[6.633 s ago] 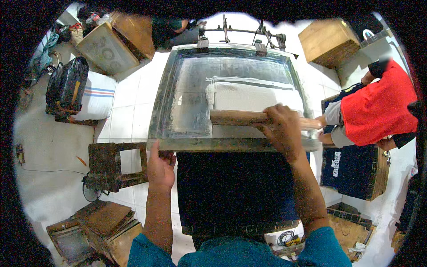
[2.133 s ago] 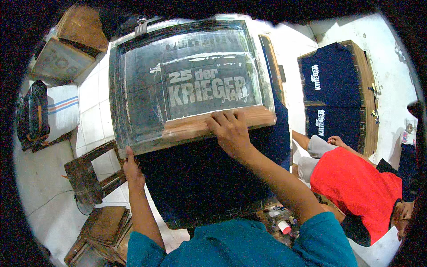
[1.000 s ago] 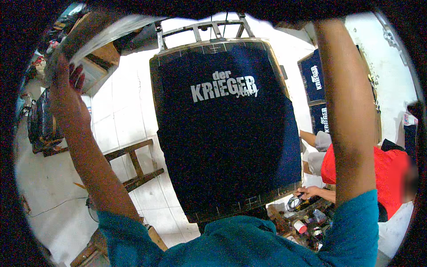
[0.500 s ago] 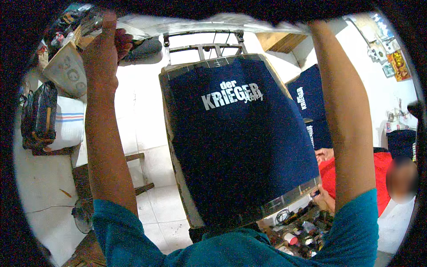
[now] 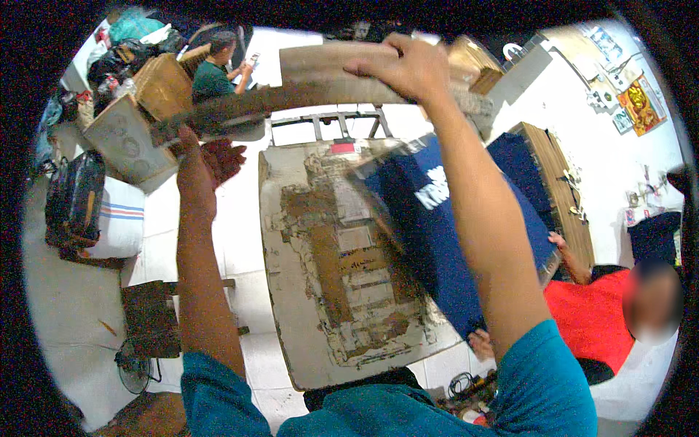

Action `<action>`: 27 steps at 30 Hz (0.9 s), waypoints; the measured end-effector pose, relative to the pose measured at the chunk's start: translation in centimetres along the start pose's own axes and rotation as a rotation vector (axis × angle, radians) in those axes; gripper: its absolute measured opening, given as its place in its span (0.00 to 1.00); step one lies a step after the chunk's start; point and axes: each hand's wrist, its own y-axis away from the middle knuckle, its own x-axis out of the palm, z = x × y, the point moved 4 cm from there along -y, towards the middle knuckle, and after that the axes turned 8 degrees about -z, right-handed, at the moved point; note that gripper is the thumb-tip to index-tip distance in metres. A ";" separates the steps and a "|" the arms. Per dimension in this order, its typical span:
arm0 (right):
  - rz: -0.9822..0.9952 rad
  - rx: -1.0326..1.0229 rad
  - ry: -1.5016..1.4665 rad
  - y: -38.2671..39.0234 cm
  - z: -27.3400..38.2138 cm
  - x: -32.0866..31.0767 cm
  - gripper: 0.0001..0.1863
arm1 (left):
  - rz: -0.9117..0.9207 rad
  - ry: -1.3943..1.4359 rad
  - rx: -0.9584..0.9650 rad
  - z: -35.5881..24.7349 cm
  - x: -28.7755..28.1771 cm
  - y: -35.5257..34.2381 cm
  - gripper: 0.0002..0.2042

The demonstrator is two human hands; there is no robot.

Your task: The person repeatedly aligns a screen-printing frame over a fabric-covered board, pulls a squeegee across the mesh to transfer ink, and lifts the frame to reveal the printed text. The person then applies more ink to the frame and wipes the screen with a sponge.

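Observation:
A long wooden frame (image 5: pixel 291 98), blurred and seen edge-on, is raised over the far end of the table. My left hand (image 5: pixel 207 156) supports its left end, thumb up against the wood and fingers loosely curled. My right hand (image 5: pixel 415 69) wraps over a flat wooden squeegee (image 5: pixel 313 64) at the frame's top edge. Below my right forearm, a navy shirt (image 5: pixel 466 240) with white print, stretched on a board, is tilted and partly hidden by my arm. A co-worker in red (image 5: pixel 590 313) holds that board by its right and lower edges.
The worn printing table (image 5: pixel 291 342) bears tape and stains. More navy shirt boards (image 5: pixel 513 164) stand at the right, beside a stack of brown boards (image 5: pixel 557 197). Another person (image 5: pixel 211 76) sits at the back left near bags and boxes. A fan (image 5: pixel 135 371) stands lower left.
The shirt board, flat on the table before, has swung right in the co-worker's hands, baring the tabletop. My right hand has moved left and into view, with the frame and squeegee now visible.

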 end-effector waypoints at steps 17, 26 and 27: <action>0.273 -0.009 -0.392 33.8 -3.2 7.2 0.28 | -0.599 0.283 -0.449 27.6 -2.5 14.2 0.37; 0.433 1.121 -0.157 57.7 -33.4 7.2 0.26 | -0.691 0.256 -0.332 28.0 -0.9 13.8 0.37; 0.679 1.406 -0.125 63.0 -34.7 7.1 0.26 | -0.684 0.264 -0.337 27.9 -0.7 13.8 0.37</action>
